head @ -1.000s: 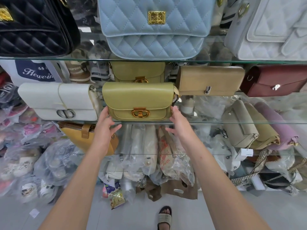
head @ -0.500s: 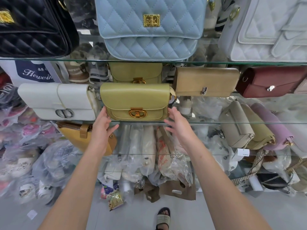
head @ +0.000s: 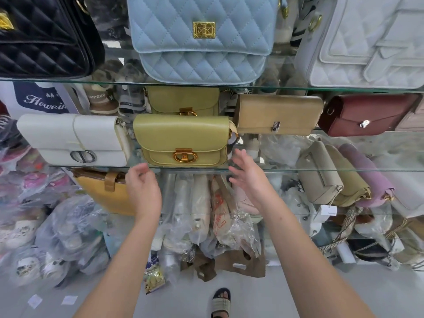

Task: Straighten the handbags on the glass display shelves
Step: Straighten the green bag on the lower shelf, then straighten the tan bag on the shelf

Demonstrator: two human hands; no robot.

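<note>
Yellow-green, gold-clasped: found the handbag point(head: 183, 138) upright at the front edge of the glass shelf point(head: 321, 171), with the white bag point(head: 68, 136) just beside it at 9 o'clock and the tan clutch point(head: 277, 113) at 2 o'clock. Recorded the left hand point(head: 143, 189) at 7 o'clock of that handbag, fingers loosely curled, gripping nothing. Recorded the right hand point(head: 250, 177) at 4 o'clock, fingers straight and spread, clear of the handbag.
</note>
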